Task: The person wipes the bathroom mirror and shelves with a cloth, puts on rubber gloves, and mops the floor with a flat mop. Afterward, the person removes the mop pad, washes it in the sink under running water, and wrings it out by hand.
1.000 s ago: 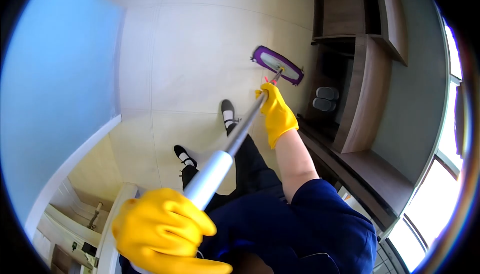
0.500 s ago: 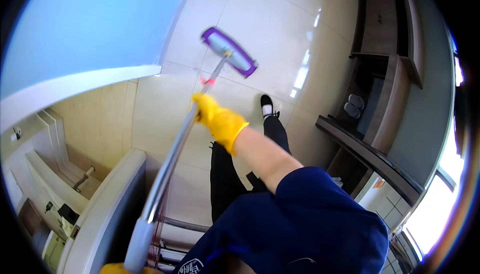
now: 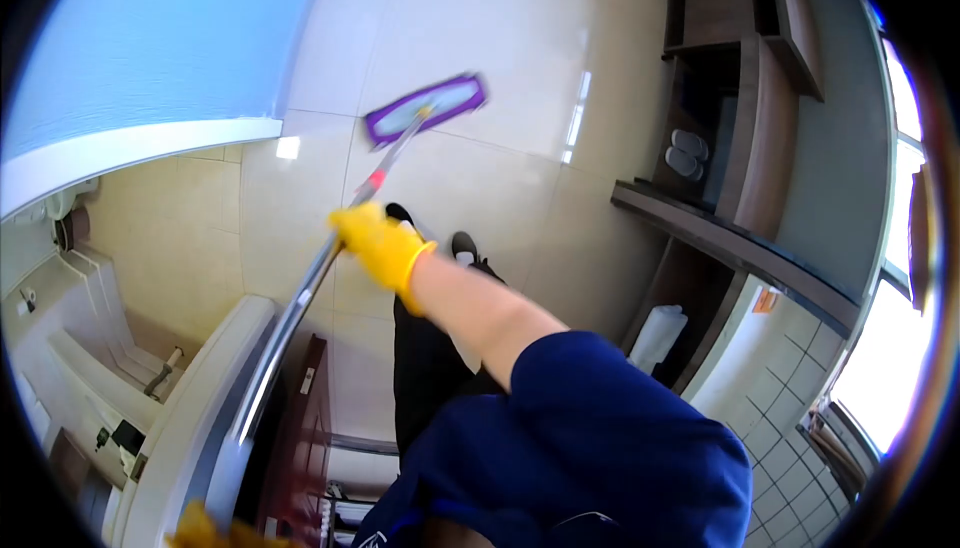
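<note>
A flat mop with a purple-edged head (image 3: 432,108) lies across the pale tiled floor (image 3: 500,38). Its metal handle (image 3: 268,366) slants down to the lower left. My right hand (image 3: 380,246), in a yellow rubber glove, is closed around the pole below a pink-red collar (image 3: 371,184). At the bottom edge, my left hand (image 3: 215,530), also gloved in yellow, is wrapped about the grey grip end of the handle and partly cut off by the frame.
A blue wall (image 3: 160,38) with a white base edge stands at left, beside a bathroom doorway. Brown shelving (image 3: 765,138) holding grey-white slippers (image 3: 686,154) lines the right. A dark red door (image 3: 302,418) is near the lower left. My shoes are on the tiles.
The mop head has swung left and turned, its right end now tilting up. My right hand has moved left with the pole. Both feet now show closer together, and the view has shifted.
</note>
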Demonstrator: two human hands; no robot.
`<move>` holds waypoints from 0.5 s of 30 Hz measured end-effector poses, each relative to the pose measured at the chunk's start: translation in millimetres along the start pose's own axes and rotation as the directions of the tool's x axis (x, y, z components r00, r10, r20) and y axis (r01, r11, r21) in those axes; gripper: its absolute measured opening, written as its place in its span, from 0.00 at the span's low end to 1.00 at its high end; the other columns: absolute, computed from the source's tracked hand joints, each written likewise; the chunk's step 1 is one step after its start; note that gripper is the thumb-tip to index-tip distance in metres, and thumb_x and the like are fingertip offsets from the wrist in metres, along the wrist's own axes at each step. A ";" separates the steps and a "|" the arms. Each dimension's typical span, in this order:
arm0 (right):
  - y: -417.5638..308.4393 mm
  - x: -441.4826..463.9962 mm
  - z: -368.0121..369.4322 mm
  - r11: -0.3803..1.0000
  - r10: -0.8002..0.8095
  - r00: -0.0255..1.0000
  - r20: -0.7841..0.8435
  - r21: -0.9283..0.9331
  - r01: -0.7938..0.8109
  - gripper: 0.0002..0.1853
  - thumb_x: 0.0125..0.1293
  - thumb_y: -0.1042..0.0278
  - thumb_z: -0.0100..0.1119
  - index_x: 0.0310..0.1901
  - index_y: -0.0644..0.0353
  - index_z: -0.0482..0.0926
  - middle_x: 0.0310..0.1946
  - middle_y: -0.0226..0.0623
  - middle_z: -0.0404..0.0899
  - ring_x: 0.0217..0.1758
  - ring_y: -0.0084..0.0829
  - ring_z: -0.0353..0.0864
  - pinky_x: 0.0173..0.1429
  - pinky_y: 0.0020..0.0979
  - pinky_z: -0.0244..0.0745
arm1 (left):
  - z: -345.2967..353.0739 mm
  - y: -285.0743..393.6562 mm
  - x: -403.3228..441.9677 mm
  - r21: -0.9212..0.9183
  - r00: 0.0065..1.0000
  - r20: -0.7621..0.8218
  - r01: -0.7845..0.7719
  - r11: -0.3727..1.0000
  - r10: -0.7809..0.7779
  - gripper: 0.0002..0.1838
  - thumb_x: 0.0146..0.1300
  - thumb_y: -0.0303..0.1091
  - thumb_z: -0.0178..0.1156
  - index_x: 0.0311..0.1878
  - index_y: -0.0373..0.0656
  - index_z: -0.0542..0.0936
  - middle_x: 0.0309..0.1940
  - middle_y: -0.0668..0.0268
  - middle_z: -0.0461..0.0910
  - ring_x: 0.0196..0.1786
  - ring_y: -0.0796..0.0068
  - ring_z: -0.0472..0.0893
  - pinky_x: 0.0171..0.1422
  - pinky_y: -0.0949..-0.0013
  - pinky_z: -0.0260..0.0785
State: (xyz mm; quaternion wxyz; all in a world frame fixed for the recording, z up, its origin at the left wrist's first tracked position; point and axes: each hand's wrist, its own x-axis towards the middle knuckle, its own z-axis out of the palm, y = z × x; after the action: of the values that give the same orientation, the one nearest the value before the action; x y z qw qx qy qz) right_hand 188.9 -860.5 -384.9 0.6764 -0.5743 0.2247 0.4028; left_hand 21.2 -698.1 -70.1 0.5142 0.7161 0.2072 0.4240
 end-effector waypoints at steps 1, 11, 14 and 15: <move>19.4 27.9 -28.6 0.988 0.064 0.971 -0.229 0.155 -0.028 0.15 0.57 0.58 0.59 0.34 0.64 0.77 0.25 0.40 0.77 0.30 0.34 0.77 0.33 0.36 0.71 | 1.8 -12.3 -20.1 0.161 0.991 0.122 -0.070 0.984 0.051 0.10 0.61 0.30 0.57 0.23 0.43 0.75 0.21 0.68 0.71 0.24 0.71 0.73 0.29 0.69 0.69; 62.1 7.9 -320.8 0.957 0.209 0.716 -0.666 0.289 -0.010 0.15 0.55 0.62 0.63 0.39 0.61 0.74 0.23 0.39 0.75 0.22 0.33 0.76 0.21 0.30 0.71 | 158.7 -66.3 -105.1 -0.208 0.164 0.974 0.392 0.896 0.154 0.15 0.38 0.20 0.67 0.35 0.42 0.85 0.23 0.66 0.76 0.37 0.63 0.83 0.40 0.67 0.74; 78.9 8.8 -296.3 0.942 0.270 0.666 -0.696 0.334 -0.033 0.14 0.57 0.62 0.60 0.41 0.58 0.72 0.24 0.40 0.75 0.22 0.35 0.78 0.20 0.33 0.72 | 141.0 -65.4 -98.5 -0.309 0.063 0.949 0.357 0.881 0.307 0.15 0.38 0.24 0.69 0.35 0.45 0.85 0.22 0.68 0.75 0.36 0.66 0.82 0.41 0.67 0.75; 86.6 12.6 -283.3 0.927 0.290 0.651 -0.701 0.375 -0.010 0.13 0.58 0.62 0.59 0.42 0.57 0.71 0.25 0.41 0.75 0.22 0.37 0.78 0.20 0.35 0.72 | 127.1 -61.3 -84.4 -0.315 0.073 0.949 0.306 0.898 0.308 0.16 0.40 0.27 0.68 0.38 0.46 0.85 0.21 0.67 0.74 0.36 0.66 0.82 0.42 0.67 0.76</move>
State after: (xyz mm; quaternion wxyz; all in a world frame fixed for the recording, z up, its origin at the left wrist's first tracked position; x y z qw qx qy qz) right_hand 171.5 -1126.8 -514.0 0.5763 -0.5422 0.5945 0.1428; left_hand 87.2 -807.6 -173.5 0.6605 0.6720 -0.3018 -0.1451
